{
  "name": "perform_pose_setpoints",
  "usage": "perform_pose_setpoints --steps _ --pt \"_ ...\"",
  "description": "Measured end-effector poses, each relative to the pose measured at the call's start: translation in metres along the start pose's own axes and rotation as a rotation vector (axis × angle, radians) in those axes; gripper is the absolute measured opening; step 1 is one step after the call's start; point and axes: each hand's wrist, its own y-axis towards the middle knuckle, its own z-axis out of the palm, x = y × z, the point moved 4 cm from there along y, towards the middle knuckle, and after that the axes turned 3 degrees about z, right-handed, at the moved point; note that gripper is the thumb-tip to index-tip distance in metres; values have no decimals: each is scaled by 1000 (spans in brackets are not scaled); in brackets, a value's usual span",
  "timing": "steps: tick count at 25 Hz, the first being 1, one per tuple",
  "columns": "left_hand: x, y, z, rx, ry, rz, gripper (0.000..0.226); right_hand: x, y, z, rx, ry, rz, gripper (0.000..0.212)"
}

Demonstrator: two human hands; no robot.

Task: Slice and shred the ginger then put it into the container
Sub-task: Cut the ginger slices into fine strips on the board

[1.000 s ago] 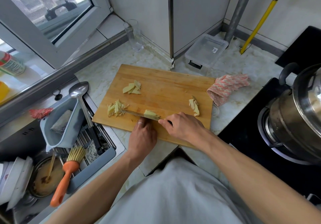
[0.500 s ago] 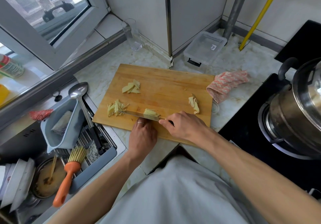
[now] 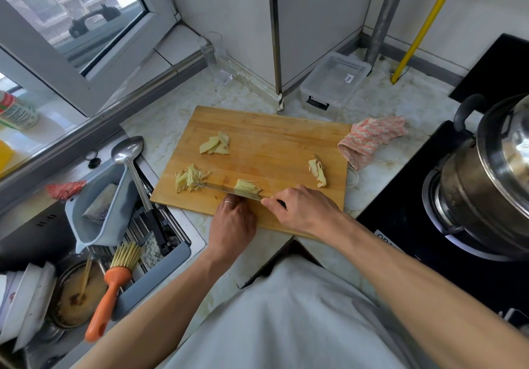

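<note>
Ginger stack (image 3: 248,187) on wooden board (image 3: 272,139), near front edge, long side running left to right. Knife (image 3: 229,189) lying same way, tip by shredded pile (image 3: 189,181) on left. Right hand (image 3: 303,211) wrapped round knife handle; left hand (image 3: 233,222) pressing stack, fingertips hidden behind blade. More slices (image 3: 215,146) further back, another bunch (image 3: 317,173) to right. Clear container (image 3: 335,82) behind board on table (image 3: 160,136). Pink cloth (image 3: 372,139) touching board corner.

This is a home kitchen. A big shiny metal pot (image 3: 486,185) sits on a black stove (image 3: 415,225), and a sink (image 3: 37,234) holds dirty dishes beside a marble surface (image 3: 177,111).
</note>
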Motion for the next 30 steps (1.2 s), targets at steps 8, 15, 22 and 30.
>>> perform_pose_setpoints --steps 8,15,22,30 --pt "0 1 -2 9 -22 -4 47 5 5 -1 17 -62 -7 50" --pt "-1 -1 -5 1 -22 -9 43 2 2 0 11 -16 -5 57" --pt "0 -4 -3 5 -39 21 41 1 0 2 17 26 30 53" --pt "-1 -2 -7 5 -40 60 41 3 4 -5 21 -1 33 53"
